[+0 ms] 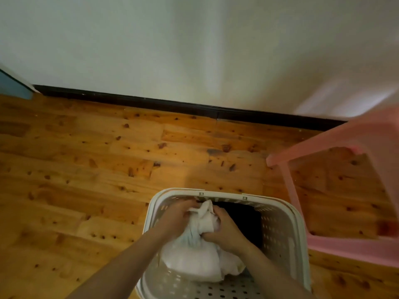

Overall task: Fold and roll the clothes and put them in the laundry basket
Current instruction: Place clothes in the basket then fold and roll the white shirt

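A white perforated laundry basket [282, 231] stands on the wooden floor at the bottom centre. Both my hands reach down inside it. My left hand [177, 216] and my right hand [226, 230] are each closed on a bunched white cloth [205, 221], gripping it from either side. More white fabric [194, 262] lies under it on the near side of the basket. A dark garment [244, 221] fills the far right part of the basket, partly hidden behind my right hand.
A pink plastic stool [313, 147] stands on the floor close to the basket's right side. A white wall [194, 50] with a black skirting board [172, 104] runs across the back. Wooden floor [86, 169] stretches to the left.
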A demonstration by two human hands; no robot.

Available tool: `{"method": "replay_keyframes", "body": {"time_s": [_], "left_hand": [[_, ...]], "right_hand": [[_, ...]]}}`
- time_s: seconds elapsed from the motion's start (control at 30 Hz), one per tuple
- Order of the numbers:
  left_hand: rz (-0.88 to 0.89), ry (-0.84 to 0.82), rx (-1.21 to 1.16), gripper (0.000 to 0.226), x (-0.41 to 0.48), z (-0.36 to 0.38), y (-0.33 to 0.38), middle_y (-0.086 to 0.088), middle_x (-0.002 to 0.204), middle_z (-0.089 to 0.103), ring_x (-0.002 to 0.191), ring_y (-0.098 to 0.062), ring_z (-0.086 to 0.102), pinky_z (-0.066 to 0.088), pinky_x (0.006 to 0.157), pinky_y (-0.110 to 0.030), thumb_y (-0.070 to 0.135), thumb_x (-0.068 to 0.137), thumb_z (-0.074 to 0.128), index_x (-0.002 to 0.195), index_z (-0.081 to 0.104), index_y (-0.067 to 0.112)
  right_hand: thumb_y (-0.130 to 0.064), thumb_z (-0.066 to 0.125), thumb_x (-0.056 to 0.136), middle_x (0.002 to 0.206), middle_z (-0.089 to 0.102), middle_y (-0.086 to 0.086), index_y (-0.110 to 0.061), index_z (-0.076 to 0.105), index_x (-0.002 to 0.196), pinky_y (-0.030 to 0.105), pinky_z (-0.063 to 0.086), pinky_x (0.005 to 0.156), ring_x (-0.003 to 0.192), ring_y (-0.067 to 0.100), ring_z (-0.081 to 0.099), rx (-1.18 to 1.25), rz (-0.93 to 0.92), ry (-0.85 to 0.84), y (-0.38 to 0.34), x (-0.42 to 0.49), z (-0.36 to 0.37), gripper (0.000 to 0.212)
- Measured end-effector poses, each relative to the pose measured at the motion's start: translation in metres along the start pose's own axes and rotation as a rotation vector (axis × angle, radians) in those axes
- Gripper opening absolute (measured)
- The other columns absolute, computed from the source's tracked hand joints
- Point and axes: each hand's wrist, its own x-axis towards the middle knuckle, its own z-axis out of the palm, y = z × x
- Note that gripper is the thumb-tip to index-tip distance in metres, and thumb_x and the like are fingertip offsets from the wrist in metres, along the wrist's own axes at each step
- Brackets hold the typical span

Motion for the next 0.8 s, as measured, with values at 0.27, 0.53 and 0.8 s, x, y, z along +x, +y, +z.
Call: {"method": "replay_keyframes", "body": {"time_s": [0.27,0.53,0.8], "left_hand": [[0.193,-0.118,0.611,0.068,-0.024,0.005,-0.025,-0.004,0.152,0.036,0.139,-0.025,0.035,0.028,0.111,-0.034,0.039,0.086,0.041,0.148,0.029,0.014],[0.029,-0.138,0.922,0.076,-0.007,0.025,-0.017,-0.009,0.162,0.002,0.145,-0.037,0.017,0.023,0.113,-0.052,0.026,0.096,0.049,0.153,0.002,0.012],[0.097,-0.028,0.808,0.047,-0.025,-0.013,0.037,-0.002,0.152,0.032,0.137,-0.023,0.033,0.030,0.108,-0.038,0.036,0.100,0.036,0.144,0.033,0.023]], "right_hand": [[-0.006,0.072,0.081,0.115,0.057,-0.014,-0.026,0.046,0.125,0.010,0.048,0.077,0.109,0.002,0.056,0.202,0.080,0.056,0.022,0.031,0.018,0.054],[-0.049,0.056,0.088,0.146,0.038,0.005,-0.022,0.034,0.143,0.039,0.036,0.107,0.131,0.026,0.038,-0.420,0.185,0.119,0.031,0.052,0.029,0.066],[-0.044,0.048,0.096,0.126,0.057,-0.002,-0.023,0.052,0.126,0.036,0.046,0.095,0.116,0.020,0.051,-0.374,0.073,0.287,-0.026,-0.007,-0.001,0.037]]}}
